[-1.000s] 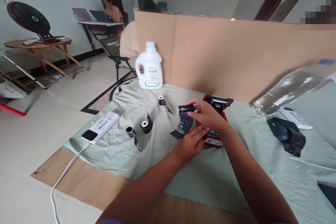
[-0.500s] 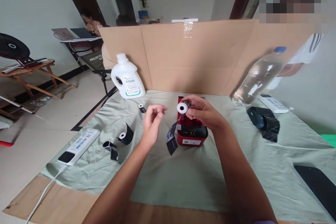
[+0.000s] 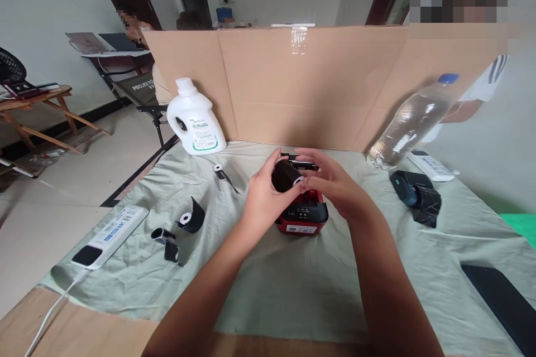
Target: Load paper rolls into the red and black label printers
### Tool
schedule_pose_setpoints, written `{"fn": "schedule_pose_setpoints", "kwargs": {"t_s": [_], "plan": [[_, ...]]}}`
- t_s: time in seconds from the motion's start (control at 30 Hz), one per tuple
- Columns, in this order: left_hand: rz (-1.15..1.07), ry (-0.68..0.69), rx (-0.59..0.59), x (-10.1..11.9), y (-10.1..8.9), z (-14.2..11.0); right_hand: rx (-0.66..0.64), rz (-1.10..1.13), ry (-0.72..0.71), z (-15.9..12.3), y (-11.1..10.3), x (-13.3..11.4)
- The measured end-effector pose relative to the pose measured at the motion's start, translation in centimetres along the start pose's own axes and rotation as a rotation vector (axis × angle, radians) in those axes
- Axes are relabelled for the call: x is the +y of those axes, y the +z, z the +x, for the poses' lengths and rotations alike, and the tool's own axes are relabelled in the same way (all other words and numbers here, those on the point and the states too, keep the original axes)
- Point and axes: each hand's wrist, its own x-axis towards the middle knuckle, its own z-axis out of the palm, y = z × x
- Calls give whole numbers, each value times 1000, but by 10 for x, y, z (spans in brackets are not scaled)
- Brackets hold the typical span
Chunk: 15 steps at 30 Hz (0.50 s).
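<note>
A roll of dark ribbon [image 3: 287,175] with a white core is held between both my hands, just above a small red and black printer [image 3: 302,226] whose top is open. My left hand [image 3: 266,192] wraps the roll's left side with thumb and fingers. My right hand [image 3: 333,183] has its fingertips at the roll's right end by the white core. The hands partly hide the printer's inside. To the left lie a small white-cored roll [image 3: 218,168], a larger white-cored roll [image 3: 187,220] with a loose dark strip, and a curled dark strip [image 3: 165,239].
A white detergent bottle [image 3: 196,122] and a clear plastic bottle [image 3: 412,122] stand before the cardboard screen [image 3: 301,89]. A white power bank [image 3: 111,237] with a cable lies left. On the right are a dark device [image 3: 412,189] and a black phone [image 3: 500,295]. A person [image 3: 473,106] stands beyond.
My left hand has moved right and closed on the roll. The roll has turned from end-on to side-on, and its hanging strip no longer shows. The view has shifted slightly.
</note>
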Motion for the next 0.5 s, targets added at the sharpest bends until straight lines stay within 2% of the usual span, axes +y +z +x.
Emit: {"fn": "schedule_pose_setpoints", "kwargs": {"t_s": [0.07, 0.2, 0.33, 0.4, 0.5], "plan": [[133, 31, 8, 0, 3, -4, 72, -145, 21, -1, 5, -2], [295, 70, -13, 2, 14, -14, 62, -428, -28, 0, 13, 2], [348, -9, -74, 9, 13, -16, 70, -532, -85, 7, 3, 10], [335, -111, -168, 17, 5, -16, 92, -598, -84, 11, -8, 14], [241, -278, -415, 28, -9, -18, 42, -717, -75, 16, -25, 21]]}}
